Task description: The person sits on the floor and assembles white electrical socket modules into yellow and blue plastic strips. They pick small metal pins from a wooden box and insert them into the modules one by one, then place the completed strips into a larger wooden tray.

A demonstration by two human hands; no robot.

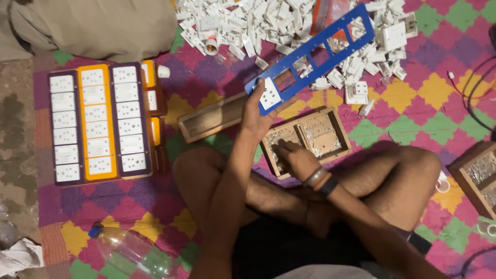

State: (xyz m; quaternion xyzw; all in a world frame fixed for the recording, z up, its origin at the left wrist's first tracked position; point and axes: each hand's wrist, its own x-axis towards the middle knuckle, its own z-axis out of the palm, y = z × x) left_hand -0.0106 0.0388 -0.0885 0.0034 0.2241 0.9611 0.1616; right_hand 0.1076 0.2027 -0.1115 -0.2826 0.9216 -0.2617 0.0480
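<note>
Left hand [257,111] gripping blue frame [315,49]; right hand [295,157] in wooden screw tray [338,142].

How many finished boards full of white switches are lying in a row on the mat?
3: a purple board on the outside, an orange board in the middle, another purple one beside it. More orange boards peek out behind, partly hidden.

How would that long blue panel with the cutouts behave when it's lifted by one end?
The blue panel probably stays stiff: the left hand holds one end and it juts out straight. Likely light, since it is mostly open windows. The single white socket may weigh that end.
</note>
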